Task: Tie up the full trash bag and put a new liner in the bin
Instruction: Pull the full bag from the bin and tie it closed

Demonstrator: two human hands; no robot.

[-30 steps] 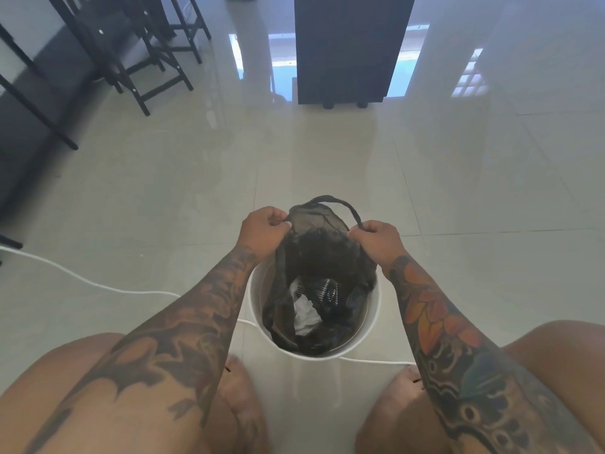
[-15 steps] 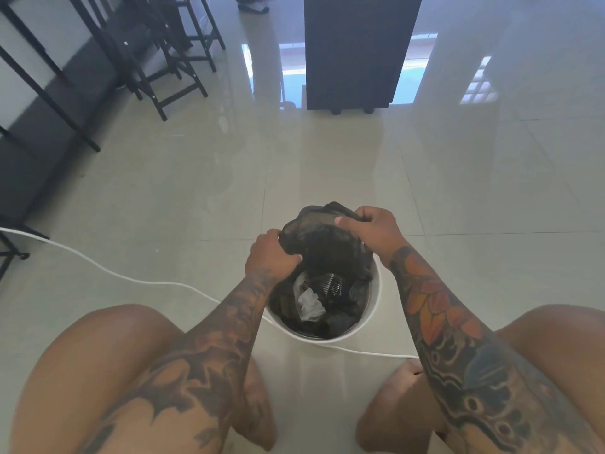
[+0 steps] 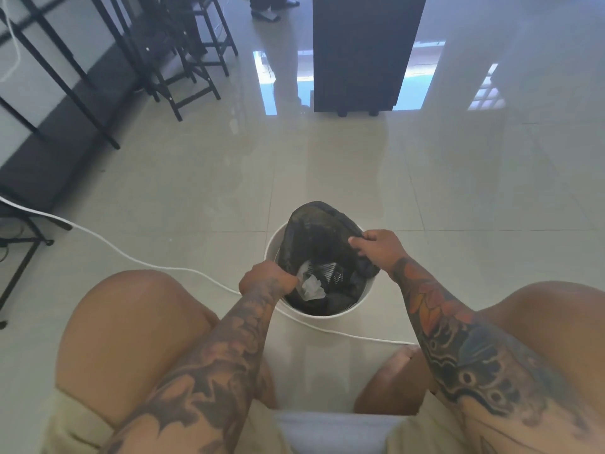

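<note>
Bin point(image 3: 271, 244) of white plastic stands on the tiled floor point(image 3: 458, 191) between the person's bare knees, with the black trash bag point(image 3: 314, 237) still inside it and its upper part pulled up above the far rim. Half a second ago both hands were close together near the top of the bag; now they have spread apart. The left hand point(image 3: 266, 278) has dropped to the near left rim, its fingers curled round the bag's edge there. The right hand point(image 3: 376, 249) has shifted to the right side, pinching a fold of the bag over the rim. Crumpled white paper point(image 3: 311, 285) shows in the open mouth. A white cable point(image 3: 131, 257) runs across the floor, passing just beside the bin. Black stools point(image 3: 183, 67) and a dark cabinet point(image 3: 363, 50) stand farther off.
</note>
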